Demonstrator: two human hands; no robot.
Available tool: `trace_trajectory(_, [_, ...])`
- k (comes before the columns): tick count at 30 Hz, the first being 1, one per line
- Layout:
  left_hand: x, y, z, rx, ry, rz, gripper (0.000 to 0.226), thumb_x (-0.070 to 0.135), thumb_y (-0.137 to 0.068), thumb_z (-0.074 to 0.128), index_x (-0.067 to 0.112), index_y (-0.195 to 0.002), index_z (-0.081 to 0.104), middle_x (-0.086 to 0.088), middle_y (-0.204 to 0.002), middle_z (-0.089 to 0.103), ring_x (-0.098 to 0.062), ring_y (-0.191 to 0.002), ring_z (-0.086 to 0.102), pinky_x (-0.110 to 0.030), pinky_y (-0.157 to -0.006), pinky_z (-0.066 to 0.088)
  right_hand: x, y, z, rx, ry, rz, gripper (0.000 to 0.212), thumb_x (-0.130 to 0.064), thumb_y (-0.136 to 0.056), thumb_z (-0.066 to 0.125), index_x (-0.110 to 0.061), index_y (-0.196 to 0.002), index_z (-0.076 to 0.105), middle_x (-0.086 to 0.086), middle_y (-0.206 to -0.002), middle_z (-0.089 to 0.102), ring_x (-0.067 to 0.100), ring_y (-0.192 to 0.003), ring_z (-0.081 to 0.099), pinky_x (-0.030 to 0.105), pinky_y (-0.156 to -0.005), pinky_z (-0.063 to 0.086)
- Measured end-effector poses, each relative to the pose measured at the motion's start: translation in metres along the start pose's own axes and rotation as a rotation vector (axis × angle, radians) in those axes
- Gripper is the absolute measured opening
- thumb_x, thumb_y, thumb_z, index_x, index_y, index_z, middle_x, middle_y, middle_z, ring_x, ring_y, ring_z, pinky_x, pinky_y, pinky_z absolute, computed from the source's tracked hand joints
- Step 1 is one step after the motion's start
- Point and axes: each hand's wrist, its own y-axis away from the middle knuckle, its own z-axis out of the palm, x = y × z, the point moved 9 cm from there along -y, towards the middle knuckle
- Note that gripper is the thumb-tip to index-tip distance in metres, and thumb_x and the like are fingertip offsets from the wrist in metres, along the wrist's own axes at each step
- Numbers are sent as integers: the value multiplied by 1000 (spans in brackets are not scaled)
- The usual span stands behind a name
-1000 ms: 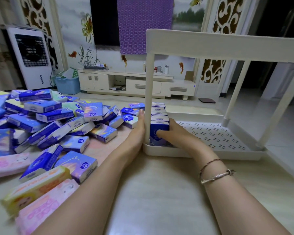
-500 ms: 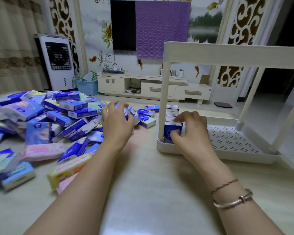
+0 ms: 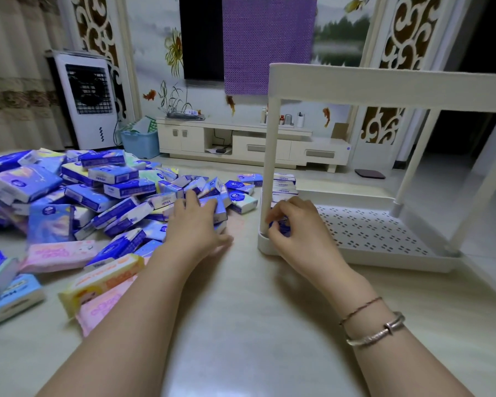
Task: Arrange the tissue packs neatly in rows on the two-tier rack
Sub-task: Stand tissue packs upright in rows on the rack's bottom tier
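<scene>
Left hand point(image 3: 196, 224): palm down on the near edge of the loose pile, fingers lying over a blue pack point(image 3: 216, 207); whether they are curled round it cannot be told (motion blur).
Loose pile point(image 3: 98, 196): tissue packs heaped on the floor left of the rack, mostly blue, long axes pointing every way; some flat, some tilted on others.
Pink pack point(image 3: 59, 255): flat at the pile's near side, long axis left to right.
Yellow pack point(image 3: 103, 280): flat, nearer the camera, long axis left to right, right end angled away.
Right hand point(image 3: 295, 224): fingers curled, pinching the nearest pack of the row at the rack's front left post.
Row in rack point(image 3: 284, 184): packs on edge on the lower tier, row running away from the camera behind the post.
Rack point(image 3: 384, 239): white, two tiers, lower tray perforated.
</scene>
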Motion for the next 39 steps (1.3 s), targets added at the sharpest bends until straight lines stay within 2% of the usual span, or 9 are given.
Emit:
trace_trajectory(5, [4,5,9,-81,185,35,58,39,-83,62,21,-133,41,-10,-140,30,-32,-129,34,-41,-102,39,-2,3,-1,-4,-46,-21,11,-15,-86,54,-16,-86,65,-3,-87,54,15,-93,47,26,-80,43])
trace_trajectory(12, [19,16,16,-288,154,209,66,46,-68,64,48,-129,39,10,-133,42,-25,-119,40,-41,-103,38,0,1,-8,1,-80,-28,12,-15,-86,54,-18,-87,65,-6,-90,55,13,-95,47,25,-81,43])
trace_trajectory(17, [30,30,-13,-367,408,238,54,64,-54,55,45,-104,58,25,-90,62,-4,-89,58,-28,-82,50,-5,3,-9,-48,-235,-33,16,-11,-81,57,-22,-92,63,-6,-95,59,8,-82,56,19,-74,47])
trace_trajectory(19, [29,32,-26,-397,535,212,50,62,-58,55,37,-100,63,18,-73,62,-6,-77,59,-25,-71,49,-9,6,-4,-125,-360,-12,27,-9,-80,59,-26,-101,60,-10,-102,59,8,-78,57,14,-71,46])
trace_trajectory(23, [28,38,-34,-488,836,111,16,37,-86,60,24,-91,70,-6,-90,72,-17,-80,68,-33,-64,58,-18,9,9,-232,-517,24,37,-8,-83,59,-29,-112,56,-14,-109,57,9,-68,54,16,-64,46])
trace_trajectory(25, [33,40,-38,-498,928,123,21,33,-93,55,25,-84,72,-12,-95,72,-21,-81,68,-33,-59,57,-16,6,5,-199,-581,65,30,-8,-86,59,-24,-111,58,-9,-104,61,13,-66,52,25,-63,47])
trace_trajectory(30, [52,46,-47,-488,1132,208,41,51,-76,56,22,-102,71,-6,-95,73,-15,-78,69,-26,-57,54,-7,2,-16,-177,-736,181,20,-4,-92,54,-17,-105,62,1,-85,61,2,-48,52,13,-46,40])
trace_trajectory(36, [68,43,-51,-392,1321,224,49,24,-72,75,15,-118,60,-6,-107,71,-18,-95,69,-36,-72,59,28,-5,-42,0,-781,292,16,-4,-91,55,-12,-104,59,11,-105,63,8,-42,52,22,-41,38])
trace_trajectory(39, [70,40,-43,-371,1227,224,48,23,-65,84,20,-107,60,-3,-104,72,-16,-89,67,-40,-75,59,42,-2,-54,76,-797,346,16,-1,-90,51,-9,-103,56,14,-99,65,10,-42,50,23,-42,36])
